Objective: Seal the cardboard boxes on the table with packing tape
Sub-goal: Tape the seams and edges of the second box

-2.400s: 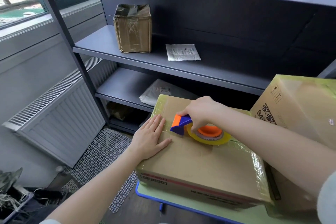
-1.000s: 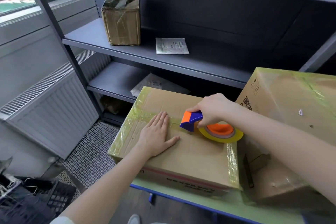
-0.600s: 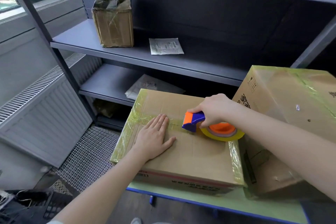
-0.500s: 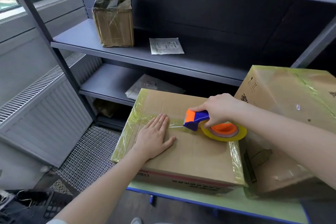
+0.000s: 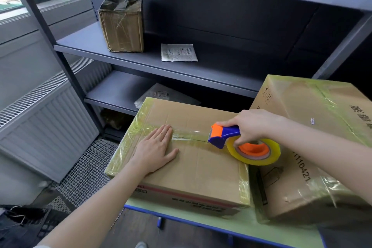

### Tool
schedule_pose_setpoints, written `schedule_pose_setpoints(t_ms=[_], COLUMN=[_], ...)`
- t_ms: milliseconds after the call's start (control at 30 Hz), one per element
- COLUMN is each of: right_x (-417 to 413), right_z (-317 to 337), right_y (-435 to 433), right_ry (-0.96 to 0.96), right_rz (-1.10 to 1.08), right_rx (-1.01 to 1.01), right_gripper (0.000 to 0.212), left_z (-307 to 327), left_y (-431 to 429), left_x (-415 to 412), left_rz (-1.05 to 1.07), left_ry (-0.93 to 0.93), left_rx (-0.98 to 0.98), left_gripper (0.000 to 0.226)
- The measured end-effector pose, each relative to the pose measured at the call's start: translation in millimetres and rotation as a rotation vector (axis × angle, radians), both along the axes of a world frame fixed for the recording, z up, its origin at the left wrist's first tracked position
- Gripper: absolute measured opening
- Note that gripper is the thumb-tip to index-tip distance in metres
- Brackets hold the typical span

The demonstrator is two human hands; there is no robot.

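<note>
A flat cardboard box (image 5: 201, 169) lies on the green table (image 5: 231, 223), its edges wrapped in yellowish tape. My left hand (image 5: 155, 151) presses flat on the box top, fingers straight, at the start of a clear tape strip (image 5: 189, 137). My right hand (image 5: 251, 127) grips the blue and orange tape dispenser (image 5: 223, 135) with its yellow tape roll (image 5: 255, 152), near the box's right edge. The strip stretches along the centre seam between the two hands. A bigger taped cardboard box (image 5: 314, 119) stands just right of the flat one.
A grey metal shelf unit (image 5: 141, 60) stands behind the table, holding a small taped box (image 5: 122, 24), a white packet (image 5: 179, 52) and a grey mailer bag (image 5: 159, 94) lower down. A radiator (image 5: 46, 117) is at the left, wire mesh (image 5: 88, 171) on the floor.
My right hand has drawn the dispenser rightward along the seam, laying out a longer tape strip. My left hand has stayed flat on the box.
</note>
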State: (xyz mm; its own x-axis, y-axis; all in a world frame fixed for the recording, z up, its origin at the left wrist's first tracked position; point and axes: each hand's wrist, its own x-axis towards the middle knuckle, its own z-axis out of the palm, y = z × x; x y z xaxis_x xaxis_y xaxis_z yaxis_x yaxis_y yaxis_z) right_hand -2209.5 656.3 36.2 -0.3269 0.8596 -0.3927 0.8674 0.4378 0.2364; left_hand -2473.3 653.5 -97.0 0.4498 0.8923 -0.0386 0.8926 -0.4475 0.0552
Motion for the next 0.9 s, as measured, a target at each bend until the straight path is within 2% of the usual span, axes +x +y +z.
schedule_pose_setpoints(t_ms=[100, 233, 367, 467, 567, 633, 900], right_x=[-3.8, -7.6, -11.0, -12.3, -11.0, -12.6, -22.4], right_z=[-4.2, -9.3, -10.6, -12.2, -11.4, -11.5, -15.5], right_y=[0.0, 0.6, 3.3, 4.4, 6.8, 8.6, 11.6], right_ry=[-0.045, -0.135, -0.157, -0.167, -0.162, -0.167, -0.199], right_rz=[0.022, 0.04, 0.071, 0.092, 0.085, 0.086, 0.089], right_rx=[0.048, 0.101, 0.086, 0.079, 0.063, 0.054, 0.048], right_gripper=[0.069, 0.065, 0.062, 0.062, 0.063, 0.063, 0.064], left_z=[1.1, -5.8, -3.0, 3.7, 4.4, 3.3, -2.8], left_y=[-2.6, -13.4, -12.9, -7.4, -2.6, -0.2, 5.4], left_x=[11.3, 50.9, 55.2, 33.2, 6.1, -8.0, -21.5], left_rz=[0.026, -0.101, -0.104, 0.033, 0.252, 0.34, 0.338], left_ry=[-0.008, -0.005, -0.032, -0.101, -0.031, -0.033, -0.14], left_rx=[-0.026, -0.033, -0.047, -0.046, -0.011, -0.035, 0.031], left_gripper=[0.122, 0.104, 0.089, 0.08, 0.052, 0.047, 0.043])
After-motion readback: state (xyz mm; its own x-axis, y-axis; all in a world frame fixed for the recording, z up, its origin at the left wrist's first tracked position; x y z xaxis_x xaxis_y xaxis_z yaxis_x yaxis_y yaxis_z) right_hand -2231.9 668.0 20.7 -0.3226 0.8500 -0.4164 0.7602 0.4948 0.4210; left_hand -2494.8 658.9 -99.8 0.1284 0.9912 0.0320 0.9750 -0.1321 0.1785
